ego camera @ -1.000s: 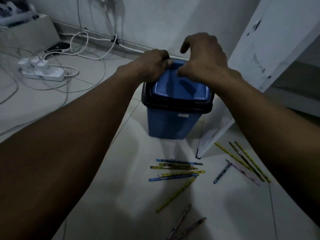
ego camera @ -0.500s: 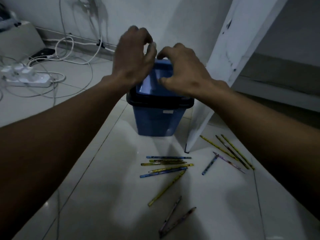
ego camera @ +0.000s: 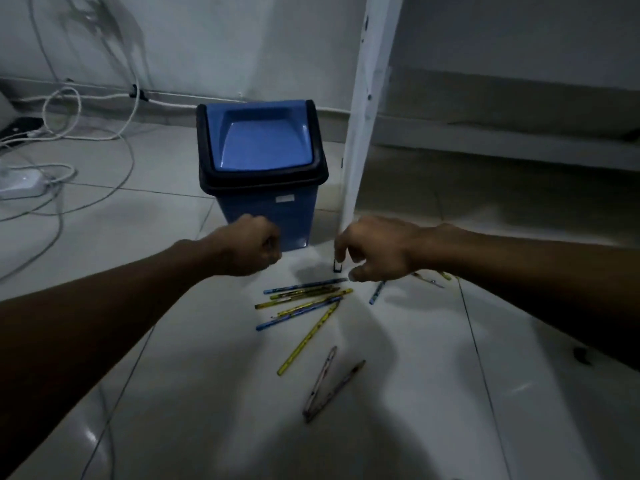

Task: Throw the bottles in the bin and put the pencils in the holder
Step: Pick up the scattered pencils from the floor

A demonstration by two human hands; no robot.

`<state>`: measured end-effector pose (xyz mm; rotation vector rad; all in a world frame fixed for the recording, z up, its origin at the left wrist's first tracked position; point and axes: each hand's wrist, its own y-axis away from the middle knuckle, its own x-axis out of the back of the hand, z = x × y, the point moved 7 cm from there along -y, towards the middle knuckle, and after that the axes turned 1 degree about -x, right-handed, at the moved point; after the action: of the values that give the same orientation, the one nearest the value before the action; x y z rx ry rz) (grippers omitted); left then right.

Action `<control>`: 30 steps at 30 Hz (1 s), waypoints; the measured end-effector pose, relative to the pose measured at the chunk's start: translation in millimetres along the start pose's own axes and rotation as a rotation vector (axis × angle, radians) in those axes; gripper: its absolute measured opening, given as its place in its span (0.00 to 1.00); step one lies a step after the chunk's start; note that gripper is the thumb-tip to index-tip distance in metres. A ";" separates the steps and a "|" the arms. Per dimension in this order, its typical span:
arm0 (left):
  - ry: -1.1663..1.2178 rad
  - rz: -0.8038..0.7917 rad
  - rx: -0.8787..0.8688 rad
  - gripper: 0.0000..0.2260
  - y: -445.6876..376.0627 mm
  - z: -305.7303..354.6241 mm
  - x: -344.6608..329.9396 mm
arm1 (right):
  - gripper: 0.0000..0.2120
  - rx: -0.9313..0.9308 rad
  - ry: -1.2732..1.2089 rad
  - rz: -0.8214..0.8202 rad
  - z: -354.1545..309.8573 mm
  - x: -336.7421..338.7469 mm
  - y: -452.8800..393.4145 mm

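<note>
No bottles show and the bin [ego camera: 263, 174] sits lidded beyond both hands, while every pencil [ego camera: 304, 308] lies loose just below the right hand [ego camera: 377, 252], its fingers parted and empty, and the left hand [ego camera: 247, 251], a loose empty fist, with no holder visible.

Dim corner of a home or small office room, seen at floor level. Glossy pale floor tiles [ego camera: 398, 410] meet a plain painted wall [ego camera: 242, 46]; at far left, loose white cables [ego camera: 104, 133] trail to a power strip [ego camera: 20, 181]. A small blue swing-lid bin [ego camera: 263, 188] stands beside a white furniture leg [ego camera: 363, 116].
</note>
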<state>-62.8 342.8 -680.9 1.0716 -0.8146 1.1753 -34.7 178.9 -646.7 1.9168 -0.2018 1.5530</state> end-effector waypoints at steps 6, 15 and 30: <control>0.019 -0.105 0.061 0.05 -35.7 10.6 -65.0 | 0.17 -0.136 -0.112 -0.137 44.3 -61.7 6.4; -0.145 -0.093 0.166 0.14 -70.0 -0.6 -128.9 | 0.17 -0.323 -0.363 -0.081 73.8 -126.3 20.5; 0.018 -0.156 0.229 0.05 -65.1 -2.0 -145.6 | 0.14 -0.408 -0.527 -0.041 70.6 -139.8 7.5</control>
<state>-31.8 297.1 -830.6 1.2868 -0.5809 1.1627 -20.6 94.4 -778.1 1.9329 -0.6465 0.8642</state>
